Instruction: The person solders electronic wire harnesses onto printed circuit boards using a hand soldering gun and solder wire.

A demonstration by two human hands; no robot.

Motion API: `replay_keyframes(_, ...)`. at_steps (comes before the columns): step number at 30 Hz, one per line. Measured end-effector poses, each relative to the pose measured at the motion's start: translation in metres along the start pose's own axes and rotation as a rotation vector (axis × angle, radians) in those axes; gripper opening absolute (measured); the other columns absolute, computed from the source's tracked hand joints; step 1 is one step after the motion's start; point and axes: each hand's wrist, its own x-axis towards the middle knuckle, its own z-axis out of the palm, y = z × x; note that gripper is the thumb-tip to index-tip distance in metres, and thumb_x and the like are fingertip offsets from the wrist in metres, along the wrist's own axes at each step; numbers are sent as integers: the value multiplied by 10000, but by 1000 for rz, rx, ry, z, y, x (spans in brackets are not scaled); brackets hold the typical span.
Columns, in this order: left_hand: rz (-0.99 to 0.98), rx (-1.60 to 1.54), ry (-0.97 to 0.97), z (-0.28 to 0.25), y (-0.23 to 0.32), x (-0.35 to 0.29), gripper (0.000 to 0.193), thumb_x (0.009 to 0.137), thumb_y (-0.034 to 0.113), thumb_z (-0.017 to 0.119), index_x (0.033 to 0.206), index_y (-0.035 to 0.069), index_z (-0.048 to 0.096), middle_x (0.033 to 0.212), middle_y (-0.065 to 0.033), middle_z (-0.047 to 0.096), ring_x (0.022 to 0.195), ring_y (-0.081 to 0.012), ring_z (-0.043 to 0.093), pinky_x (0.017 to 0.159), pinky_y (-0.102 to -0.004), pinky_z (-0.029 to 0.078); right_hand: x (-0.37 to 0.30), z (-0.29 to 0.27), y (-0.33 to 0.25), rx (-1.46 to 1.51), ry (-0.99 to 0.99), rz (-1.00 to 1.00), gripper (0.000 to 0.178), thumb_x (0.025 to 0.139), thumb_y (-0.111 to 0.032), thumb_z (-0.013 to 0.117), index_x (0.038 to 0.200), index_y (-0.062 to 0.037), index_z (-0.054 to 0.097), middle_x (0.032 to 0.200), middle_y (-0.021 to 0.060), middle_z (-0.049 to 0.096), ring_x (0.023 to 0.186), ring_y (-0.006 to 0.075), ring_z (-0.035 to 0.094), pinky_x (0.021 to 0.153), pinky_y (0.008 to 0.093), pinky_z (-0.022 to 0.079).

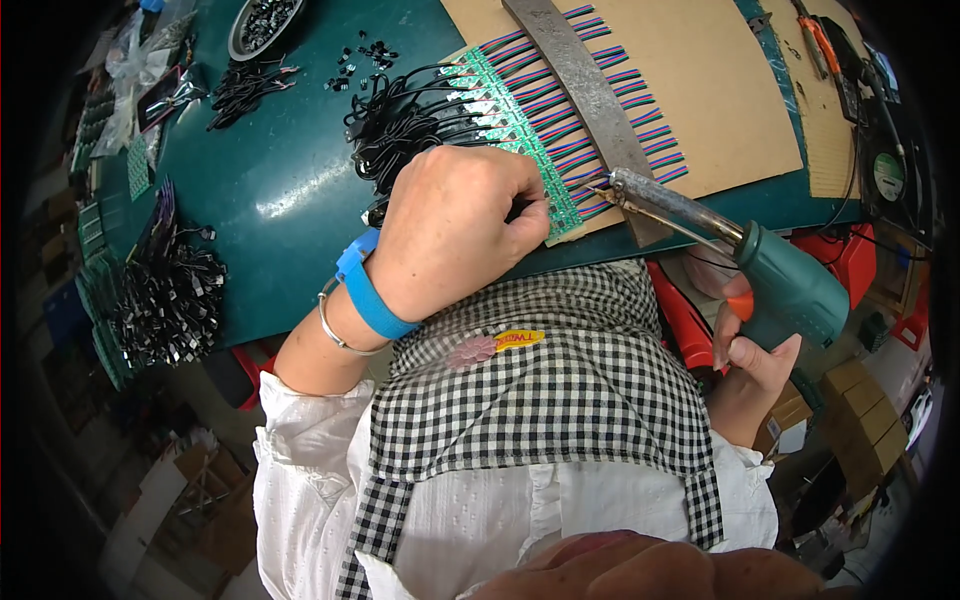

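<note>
My right hand (755,360) grips a soldering gun (795,280) with a green body, an orange trigger and a long metal barrel. Its tip is close to the near end of a strip of green circuit boards (510,120). Over that same end, my left hand (465,215) is closed with thumb and fingers together; whatever they hold is hidden. Black cables (395,130) run from the left side of the strip. Thin coloured wires (640,100) fan out on the right side, with a flat metal bar (585,85) lying across them.
Brown cardboard (720,120) lies under the strip on a green table mat (290,190). A metal bowl (238,42) of small black parts, loose parts (375,52) and a cable bundle (245,95) are at the far left. More cables (170,290) pile up near the left edge.
</note>
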Motion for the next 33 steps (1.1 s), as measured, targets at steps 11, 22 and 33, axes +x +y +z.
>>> replay_keyframes(11, -149, -137, -33, 4, 0, -9, 99, 767, 69, 717, 774, -12, 659, 567, -49, 576, 461, -54, 459, 446, -221, 385, 0, -3, -1, -10, -34, -17, 644, 709, -21, 730, 1224, 149, 384, 1079, 282, 543, 539, 184, 555, 429, 252, 463)
replay_keyframes(22, 70, 79, 59, 11, 4, -16, 100, 741, 68, 715, 717, 24, 628, 585, -79, 569, 434, -167, 515, 417, -273, 405, -4, -8, -2, -56, -41, 2, 638, 691, -12, 729, 1220, 152, 412, 1037, 270, 568, 542, 174, 561, 456, 241, 460)
replay_keyframes(33, 56, 40, -26, 7, 1, -2, 97, 658, 51, 687, 617, 20, 605, 550, -93, 563, 448, -209, 543, 434, -292, 424, -6, 7, -7, -74, 33, 42, 461, 657, 18, 738, 1060, 120, 539, 944, 204, 608, 553, 167, 574, 496, 250, 458)
